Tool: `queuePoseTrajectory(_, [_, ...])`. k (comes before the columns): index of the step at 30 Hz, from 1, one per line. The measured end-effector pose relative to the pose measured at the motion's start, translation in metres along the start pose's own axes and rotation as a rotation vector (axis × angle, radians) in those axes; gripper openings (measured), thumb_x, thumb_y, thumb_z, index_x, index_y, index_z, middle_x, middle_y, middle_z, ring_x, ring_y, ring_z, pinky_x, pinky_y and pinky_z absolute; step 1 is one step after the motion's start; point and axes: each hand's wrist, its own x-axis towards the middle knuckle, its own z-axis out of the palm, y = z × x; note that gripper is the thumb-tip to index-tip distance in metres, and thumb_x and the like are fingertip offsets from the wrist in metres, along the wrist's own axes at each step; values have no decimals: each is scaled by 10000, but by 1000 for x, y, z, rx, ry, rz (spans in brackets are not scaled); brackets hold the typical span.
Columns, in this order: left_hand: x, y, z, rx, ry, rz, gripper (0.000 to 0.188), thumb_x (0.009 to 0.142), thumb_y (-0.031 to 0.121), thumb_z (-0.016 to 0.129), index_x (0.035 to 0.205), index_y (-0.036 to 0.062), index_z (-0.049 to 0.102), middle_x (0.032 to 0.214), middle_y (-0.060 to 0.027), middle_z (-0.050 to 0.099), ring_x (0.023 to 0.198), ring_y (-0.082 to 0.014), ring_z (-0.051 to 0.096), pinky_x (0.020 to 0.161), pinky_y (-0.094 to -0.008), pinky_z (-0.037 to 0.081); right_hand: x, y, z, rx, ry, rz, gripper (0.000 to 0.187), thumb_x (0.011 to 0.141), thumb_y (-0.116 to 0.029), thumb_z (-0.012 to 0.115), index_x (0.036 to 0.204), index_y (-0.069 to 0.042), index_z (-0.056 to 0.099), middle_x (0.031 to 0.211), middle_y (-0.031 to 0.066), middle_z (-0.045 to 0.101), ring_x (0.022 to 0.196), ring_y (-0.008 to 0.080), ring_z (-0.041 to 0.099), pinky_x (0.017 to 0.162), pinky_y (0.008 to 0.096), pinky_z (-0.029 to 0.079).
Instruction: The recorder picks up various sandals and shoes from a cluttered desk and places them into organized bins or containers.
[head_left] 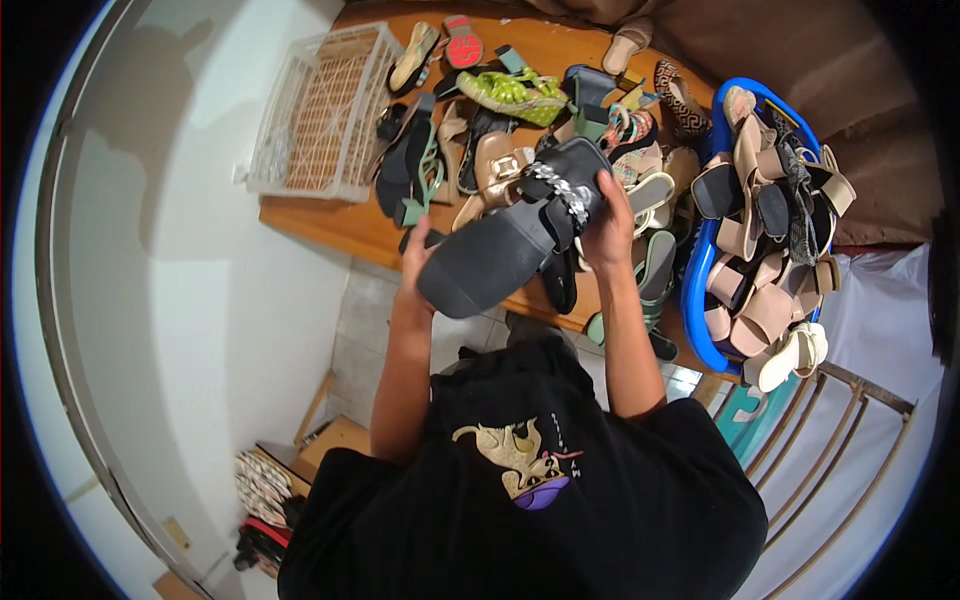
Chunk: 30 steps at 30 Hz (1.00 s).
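Note:
Both my hands hold a black slide sandal (490,255) with a silver chain across its strap, tilted above the front of the table. My left hand (415,268) grips the wide bare end at lower left. My right hand (608,228) is closed around the other end, beside the chained strap. Behind and partly hidden by it lies a heap of loose shoes, among them a green wedge sandal (510,95), a tan sandal with a square buckle (495,165) and a sandal with mint-green straps (428,165).
A white plastic crate (258,150) stands at the left of the wooden table (310,222), by the wall. On the right, a blue-rimmed basket (700,335) is heaped with beige and black sandals. A metal rack (845,440) is at lower right; a cardboard box (335,445) sits on the floor.

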Motion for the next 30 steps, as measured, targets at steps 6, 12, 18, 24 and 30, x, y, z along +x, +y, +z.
queuePoseTrajectory(6, [-68,-25,42,641,182,194,633,807,37,810,1370,1,523,1246,-55,636,1144,-151,598,1033,-321,456,-34,37,71,-259,-167,310,438,1067,-381,522,1305,-17,572,1218,63,650,1072,136,628,948,288,490])
queuePoseTrajectory(12, [-180,-70,1,517,452,574,577,839,48,791,1343,-22,517,1239,-84,628,1149,-169,598,1036,-338,458,-110,132,100,-370,-529,490,489,1083,-460,423,1278,-43,587,1259,53,600,1190,149,529,1043,325,398])
queuePoseTrajectory(18, [-323,-125,-23,338,625,927,520,883,74,727,1352,8,513,1243,-75,619,1129,-174,609,1001,-329,483,-253,207,156,-652,-884,390,432,1069,-389,490,1254,-6,563,1135,58,613,1080,127,523,990,284,386])
queuePoseTrajectory(24, [-442,-198,-55,-84,716,1297,386,1030,324,519,1316,67,552,1201,-73,642,1082,-147,637,932,-335,538,-397,273,201,-695,-1117,458,286,960,-173,692,1142,-18,534,1025,63,624,933,122,571,836,275,480])
queuePoseTrajectory(30, [-558,-280,-66,-255,985,1535,586,1052,542,439,1209,19,649,1093,-89,695,970,-162,676,878,-301,538,-544,321,231,-665,-1486,530,419,880,-169,785,1155,-12,510,1002,83,637,906,130,596,808,272,494])
